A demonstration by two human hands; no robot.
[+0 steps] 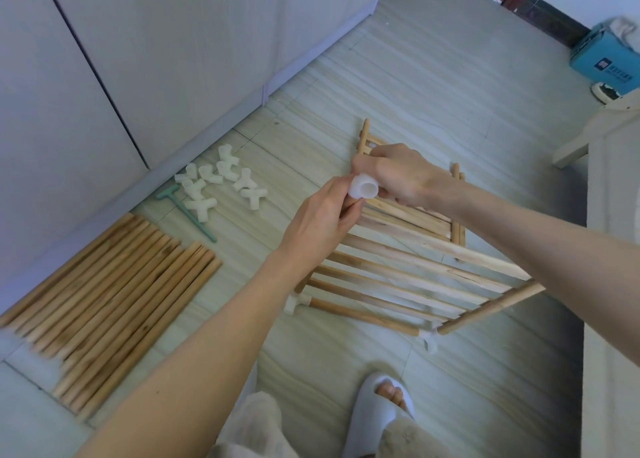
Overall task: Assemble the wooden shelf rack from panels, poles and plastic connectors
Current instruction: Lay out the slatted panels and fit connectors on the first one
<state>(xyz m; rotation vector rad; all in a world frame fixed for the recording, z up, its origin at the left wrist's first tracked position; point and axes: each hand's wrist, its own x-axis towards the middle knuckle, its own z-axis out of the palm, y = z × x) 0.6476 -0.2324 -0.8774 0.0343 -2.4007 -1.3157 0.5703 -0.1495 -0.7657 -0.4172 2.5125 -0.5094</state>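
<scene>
connector, white plastic, sits right at the raised corner of the panel, its open socket facing up toward the camera. both hands are on it: the left hand comes in from the near left, fingers curled round the connector's lower part and the pole end beneath it; the right hand reaches over from the right, fingers clamped on the far side of the connector. so both grips are closed on the same piece, touching each other across it.

the relation that matters: the panel's side rail runs under the hands, its long axis slanting from the near right up to the hands, and the connector has to seat along that axis. whether it is fully home i cannot tell, the fingers hide the joint. the left hand looks the nearer one to push.

the panel is pale slatted wood, tilted, its near edge low on the floor. two connectors are already fitted at the near corners, one at the left and one at the right. a second panel lies flat beyond.

spare connectors sit in a heap on the floor to the left by the wall, with a green tool beside them, and the loose poles lie in a row at the near left.
</scene>
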